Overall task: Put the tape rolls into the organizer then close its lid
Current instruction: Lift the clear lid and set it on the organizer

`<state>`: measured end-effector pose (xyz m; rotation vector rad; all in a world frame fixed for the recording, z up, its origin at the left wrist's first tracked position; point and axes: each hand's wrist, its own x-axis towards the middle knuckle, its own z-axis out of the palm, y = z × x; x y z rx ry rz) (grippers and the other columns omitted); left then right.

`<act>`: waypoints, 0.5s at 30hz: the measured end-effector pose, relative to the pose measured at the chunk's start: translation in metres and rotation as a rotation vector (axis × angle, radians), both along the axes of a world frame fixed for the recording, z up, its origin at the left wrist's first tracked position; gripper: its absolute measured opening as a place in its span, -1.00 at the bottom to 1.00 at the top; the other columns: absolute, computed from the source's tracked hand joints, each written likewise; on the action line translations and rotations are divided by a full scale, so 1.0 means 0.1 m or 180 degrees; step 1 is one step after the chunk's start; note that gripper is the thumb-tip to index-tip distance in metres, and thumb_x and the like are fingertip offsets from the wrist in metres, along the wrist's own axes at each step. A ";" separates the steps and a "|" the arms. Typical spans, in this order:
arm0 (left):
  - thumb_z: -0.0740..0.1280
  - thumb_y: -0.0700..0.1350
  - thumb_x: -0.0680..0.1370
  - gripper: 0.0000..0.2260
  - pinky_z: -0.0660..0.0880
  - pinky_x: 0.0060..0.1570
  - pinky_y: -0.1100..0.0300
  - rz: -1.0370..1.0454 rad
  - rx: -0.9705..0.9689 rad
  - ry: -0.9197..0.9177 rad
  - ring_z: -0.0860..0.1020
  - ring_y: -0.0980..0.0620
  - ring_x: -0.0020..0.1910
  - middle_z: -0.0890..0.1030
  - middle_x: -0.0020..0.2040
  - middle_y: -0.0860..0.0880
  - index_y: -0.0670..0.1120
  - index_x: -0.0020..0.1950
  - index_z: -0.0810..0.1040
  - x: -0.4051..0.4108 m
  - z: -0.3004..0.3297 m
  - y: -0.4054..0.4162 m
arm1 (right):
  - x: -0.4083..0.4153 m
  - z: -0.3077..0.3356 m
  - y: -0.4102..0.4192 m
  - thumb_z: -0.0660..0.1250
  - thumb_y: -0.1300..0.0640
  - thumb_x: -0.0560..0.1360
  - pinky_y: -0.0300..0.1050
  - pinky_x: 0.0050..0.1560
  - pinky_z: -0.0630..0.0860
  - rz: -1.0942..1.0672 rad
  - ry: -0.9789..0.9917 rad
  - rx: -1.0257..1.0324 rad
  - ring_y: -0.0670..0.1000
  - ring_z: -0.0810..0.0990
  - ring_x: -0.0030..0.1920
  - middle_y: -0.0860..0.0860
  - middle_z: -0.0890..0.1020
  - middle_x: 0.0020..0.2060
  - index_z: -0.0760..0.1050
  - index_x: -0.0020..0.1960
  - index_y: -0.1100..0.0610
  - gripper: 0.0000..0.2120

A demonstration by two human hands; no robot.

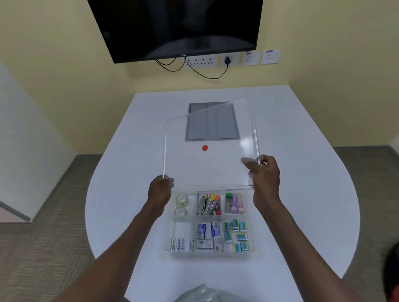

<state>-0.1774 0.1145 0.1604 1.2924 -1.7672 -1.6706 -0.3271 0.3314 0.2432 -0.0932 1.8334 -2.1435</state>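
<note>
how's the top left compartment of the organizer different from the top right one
The top left compartment holds two clear tape rolls lying flat, one behind the other; the top right compartment holds tube-like items lying side by side, one with a green cap and the others purple and pink. The left one shows bare floor beside its contents; the right one looks nearly filled. Both are sections of the same clear organizer, uncovered while both hands hold the lid above.

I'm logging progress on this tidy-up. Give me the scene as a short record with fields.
tape rolls: two clear rolls in the organizer's far-left compartment
organizer: clear divided tray on the white table, open
lid: clear lid held raised above the tray's far edge
left hand: grips the lid's left edge
right hand: grips the lid's right edge
remaining: lid not yet closed
</note>
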 end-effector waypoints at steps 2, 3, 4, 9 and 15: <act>0.18 -0.09 0.67 -0.82 0.41 0.09 0.08 0.0022 0.0002 0.0145 0.59 -0.11 0.13 0.61 0.19 -0.17 -0.11 0.18 0.51 0.13 -0.10 0.03 | 0.02 -0.22 0.04 0.47 0.16 0.39 -0.10 -0.30 0.46 -0.0146 0.0151 0.0423 0.00 0.47 -0.29 0.00 0.57 -0.17 0.42 -0.02 0.09 -0.74; 0.19 -0.11 0.67 -0.81 0.42 0.10 0.08 0.0039 -0.0025 0.0144 0.58 -0.08 0.10 0.61 0.15 -0.15 -0.10 0.21 0.53 0.19 -0.16 0.07 | 0.02 -0.35 0.06 0.48 0.13 0.38 -0.04 -0.20 0.49 -0.0187 0.0223 0.0603 0.02 0.51 -0.24 0.03 0.59 -0.11 0.43 0.01 0.08 -0.71; 0.20 -0.11 0.66 -0.81 0.43 0.10 0.08 0.0062 -0.0065 0.0072 0.58 -0.05 0.06 0.61 0.10 -0.11 -0.09 0.20 0.55 0.25 -0.21 0.09 | 0.04 -0.47 0.10 0.49 0.12 0.38 0.00 -0.13 0.51 -0.0191 0.0280 0.0826 0.03 0.53 -0.21 0.05 0.60 -0.06 0.44 0.03 0.07 -0.70; 0.24 -0.11 0.64 -0.69 0.23 -0.28 0.15 0.0191 -0.0550 -0.0514 0.31 -0.01 -0.27 0.36 -0.36 -0.01 -0.05 -0.32 0.40 0.52 -0.50 0.18 | 0.10 -1.09 0.34 0.50 0.07 0.39 -0.01 0.00 0.52 0.0226 0.0539 0.2003 0.12 0.61 -0.09 0.09 0.64 -0.13 0.53 0.03 0.19 -0.69; 0.31 -0.15 0.60 -0.73 0.45 0.26 -0.01 0.0079 -0.0430 -0.0959 0.58 -0.16 0.24 0.66 0.18 -0.20 -0.21 0.26 0.60 0.78 -0.73 0.27 | 0.18 -1.54 0.48 0.47 0.13 0.40 -0.10 0.01 0.47 0.0639 0.0435 0.2652 0.15 0.62 0.00 0.13 0.68 -0.11 0.62 -0.04 0.26 -0.78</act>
